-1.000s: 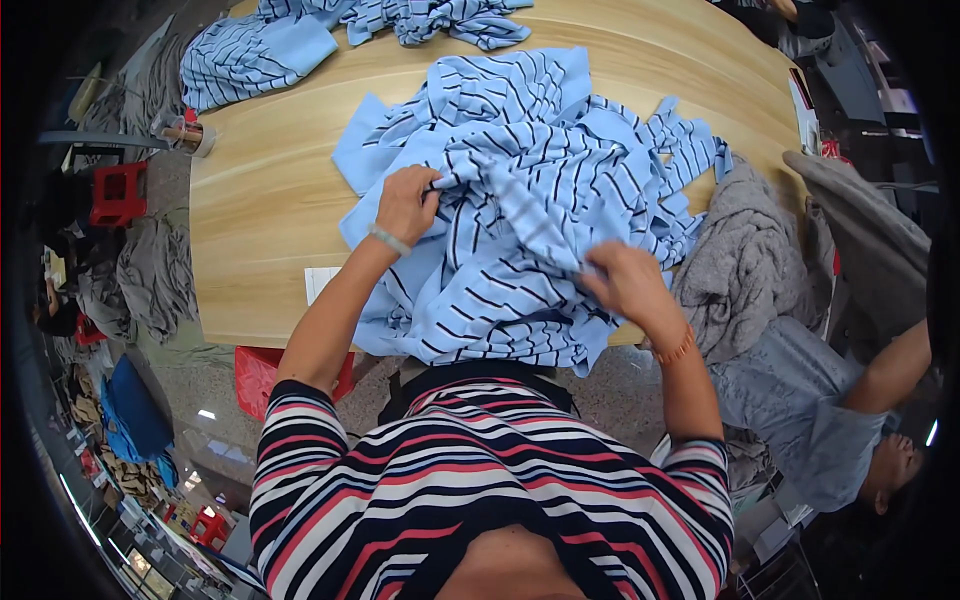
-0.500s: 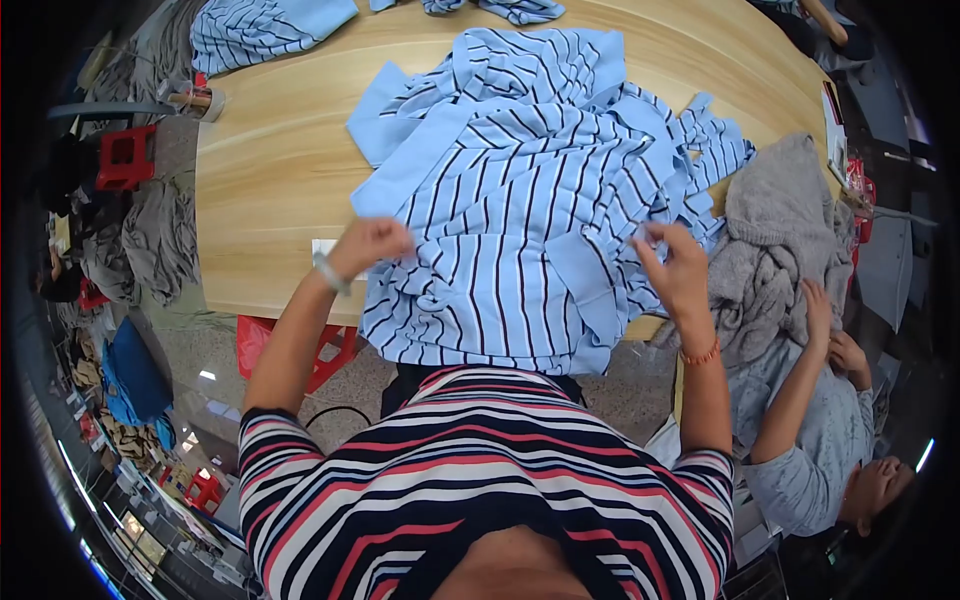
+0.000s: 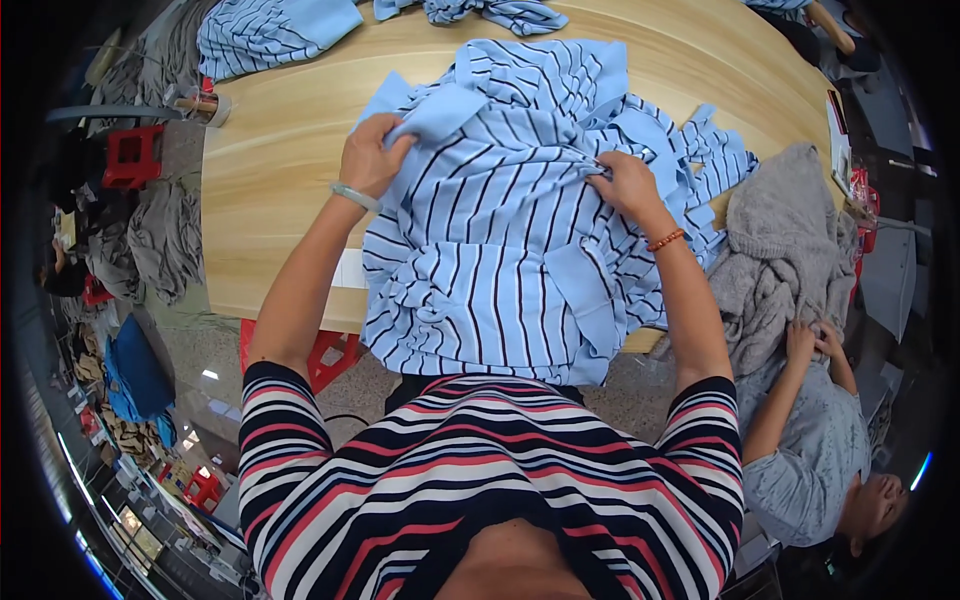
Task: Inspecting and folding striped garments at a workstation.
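A heap of light blue knit garments with dark and white stripes (image 3: 480, 290) lies in front of me, its near edge hanging over the table edge toward my lap. My left hand (image 3: 372, 158) is closed on a plain blue band at the far left of the heap, thumb on top of the cloth. Farther right, my right hand (image 3: 626, 186) pinches the striped fabric, and creases run from its fingertips across the cloth. Which layers belong to which garment I cannot tell.
More striped pieces (image 3: 275, 35) lie along the far side of the wooden table (image 3: 270, 200). At the right, a co-worker (image 3: 810, 440) handles a pile of grey knitwear (image 3: 785, 235). A round container (image 3: 212, 107) stands at the left edge, near a red stool (image 3: 133, 157).
Both hands have moved away from me and taken hold of the cloth; the right also moved left. The plain band at the left is lifted and folded over. The co-worker's hands have come together.
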A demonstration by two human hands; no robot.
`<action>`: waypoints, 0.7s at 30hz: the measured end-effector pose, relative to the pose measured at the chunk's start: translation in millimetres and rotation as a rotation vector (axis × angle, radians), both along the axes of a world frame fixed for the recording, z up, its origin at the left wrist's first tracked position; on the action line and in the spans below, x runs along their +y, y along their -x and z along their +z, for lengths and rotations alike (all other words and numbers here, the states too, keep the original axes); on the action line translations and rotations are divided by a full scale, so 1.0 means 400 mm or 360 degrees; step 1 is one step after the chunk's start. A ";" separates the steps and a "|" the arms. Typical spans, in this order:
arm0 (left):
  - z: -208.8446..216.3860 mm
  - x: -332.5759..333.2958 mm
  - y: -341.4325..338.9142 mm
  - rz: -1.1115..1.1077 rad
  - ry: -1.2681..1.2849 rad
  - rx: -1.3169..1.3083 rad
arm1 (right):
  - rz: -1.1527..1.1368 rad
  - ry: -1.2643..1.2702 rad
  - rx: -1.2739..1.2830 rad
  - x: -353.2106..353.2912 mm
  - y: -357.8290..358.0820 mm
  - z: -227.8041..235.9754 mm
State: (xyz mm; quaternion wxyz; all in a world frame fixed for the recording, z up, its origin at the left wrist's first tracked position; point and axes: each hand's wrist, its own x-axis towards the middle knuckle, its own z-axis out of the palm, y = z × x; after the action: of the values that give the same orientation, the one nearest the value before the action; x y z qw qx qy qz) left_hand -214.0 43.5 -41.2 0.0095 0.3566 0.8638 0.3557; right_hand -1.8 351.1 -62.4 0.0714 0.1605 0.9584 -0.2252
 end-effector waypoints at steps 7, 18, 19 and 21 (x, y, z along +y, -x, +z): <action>0.230 0.109 0.087 0.0235 -0.0549 0.0150 | -0.0650 0.0105 0.1054 0.118 -0.026 0.270; 0.278 -0.145 -0.024 -0.0708 -0.0039 -0.0804 | 0.0075 0.0075 0.0426 -0.025 -0.283 0.418; 0.221 -0.192 -0.076 -0.0648 0.0351 -0.0930 | 0.0023 0.0299 -0.0063 -0.072 -0.313 0.378; 0.112 -0.261 -0.169 -0.0753 0.0582 -0.1324 | 0.0098 0.0500 -0.0410 -0.150 -0.372 0.298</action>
State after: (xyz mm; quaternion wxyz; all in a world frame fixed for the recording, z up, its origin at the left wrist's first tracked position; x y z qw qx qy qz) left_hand -146.4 -60.8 3.4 0.4950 0.3631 0.7307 0.2988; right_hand 147.0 290.9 56.6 0.2245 0.1456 0.8989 -0.3471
